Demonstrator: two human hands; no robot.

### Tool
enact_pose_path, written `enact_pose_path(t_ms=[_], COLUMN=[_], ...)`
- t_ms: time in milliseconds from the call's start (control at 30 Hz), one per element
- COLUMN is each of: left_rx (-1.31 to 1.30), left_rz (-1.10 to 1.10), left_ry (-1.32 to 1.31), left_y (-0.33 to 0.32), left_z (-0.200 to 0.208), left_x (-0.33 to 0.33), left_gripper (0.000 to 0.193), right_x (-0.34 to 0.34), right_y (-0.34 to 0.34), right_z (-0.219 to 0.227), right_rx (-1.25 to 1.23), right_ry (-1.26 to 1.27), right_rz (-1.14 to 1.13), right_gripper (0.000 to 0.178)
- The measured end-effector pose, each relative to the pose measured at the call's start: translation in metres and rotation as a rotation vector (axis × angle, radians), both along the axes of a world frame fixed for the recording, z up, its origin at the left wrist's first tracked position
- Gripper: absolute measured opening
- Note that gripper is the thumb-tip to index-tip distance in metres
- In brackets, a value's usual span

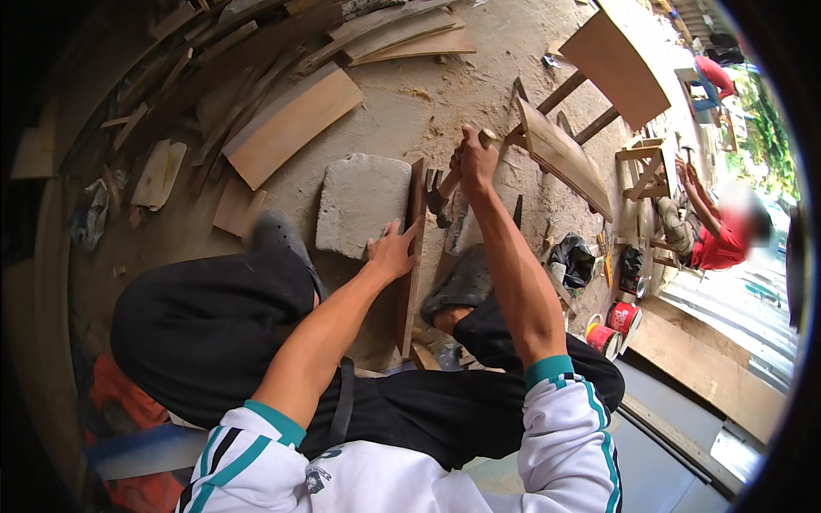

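Observation:
My right hand (475,162) is wrapped round the wooden handle of a claw hammer (440,198). The hammer's metal head hangs just right of a narrow brown wooden board (407,299), which stands on edge between my legs. My left hand (395,251) grips this board along its left side, with the fingertips near its upper part. A pale, rough stone block (363,205) lies directly left of the board, close to my left fingers. Whether hammer and board touch, I cannot tell.
Planks (295,124) and scrap wood lie at the left and far side. A wooden chair-like piece (564,158) lies to the right. Red cans (604,339) and a black plastic bag (573,261) sit nearer. A co-worker in red (718,248) sits at far right beside a small wooden frame (646,169).

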State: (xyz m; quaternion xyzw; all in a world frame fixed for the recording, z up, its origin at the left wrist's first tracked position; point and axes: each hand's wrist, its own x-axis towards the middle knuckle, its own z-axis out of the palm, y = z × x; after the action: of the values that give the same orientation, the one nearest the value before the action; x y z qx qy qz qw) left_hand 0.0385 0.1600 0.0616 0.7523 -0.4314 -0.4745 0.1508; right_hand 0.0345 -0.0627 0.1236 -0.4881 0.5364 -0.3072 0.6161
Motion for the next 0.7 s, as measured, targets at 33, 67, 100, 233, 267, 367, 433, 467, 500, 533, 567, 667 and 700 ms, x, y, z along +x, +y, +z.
enact_pose_path(t_ms=[33,67,100,233,267,367,433,467,500,533,567,667,700], left_rx=[0.002,-0.001,-0.004,-0.018,-0.008,0.009,0.000,0.006,0.010,0.016,0.024,0.031,0.025], left_rz=[0.002,-0.004,-0.011,-0.014,-0.016,-0.026,-0.038,-0.043,-0.048,-0.050,-0.049,-0.053,-0.059], left_ry=[-0.007,-0.049,-0.092,-0.081,-0.078,-0.075,-0.084,-0.079,-0.073,-0.069,-0.066,-0.077,-0.096], left_y=[-0.001,-0.001,0.001,0.000,-0.001,-0.003,-0.004,-0.004,-0.005,-0.004,-0.004,-0.006,-0.007], left_z=[-0.002,-0.003,-0.005,-0.006,-0.007,-0.006,-0.005,-0.005,-0.004,-0.004,-0.004,-0.002,-0.001], left_x=[0.001,0.000,-0.003,-0.003,-0.003,-0.005,-0.005,-0.005,-0.005,-0.004,-0.003,-0.004,-0.005], left_gripper=[0.089,0.089,0.089,0.088,0.089,0.092,0.093,0.093,0.094,0.094,0.094,0.093,0.093], right_x=[0.007,0.013,0.020,0.039,0.045,0.054,0.062,0.064,0.062,0.062,0.060,0.046,0.043], right_y=[-0.005,-0.008,-0.012,-0.027,-0.030,-0.041,-0.045,-0.045,-0.045,-0.042,-0.038,-0.025,-0.025], right_z=[-0.002,-0.005,-0.008,-0.012,-0.012,-0.014,-0.016,-0.016,-0.016,-0.017,-0.016,-0.021,-0.022], right_rx=[0.022,0.023,0.024,0.073,0.083,0.091,0.048,0.026,-0.015,-0.056,-0.096,-0.164,-0.151], right_ry=[-0.012,0.012,0.037,0.122,0.156,0.159,0.153,0.151,0.146,0.139,0.133,0.064,0.001], right_rz=[0.013,0.028,0.042,0.009,0.001,0.004,0.009,0.011,0.023,0.040,0.056,0.020,-0.016], right_gripper=[0.032,0.032,0.032,0.028,0.028,0.027,0.025,0.025,0.027,0.029,0.032,0.031,0.029])
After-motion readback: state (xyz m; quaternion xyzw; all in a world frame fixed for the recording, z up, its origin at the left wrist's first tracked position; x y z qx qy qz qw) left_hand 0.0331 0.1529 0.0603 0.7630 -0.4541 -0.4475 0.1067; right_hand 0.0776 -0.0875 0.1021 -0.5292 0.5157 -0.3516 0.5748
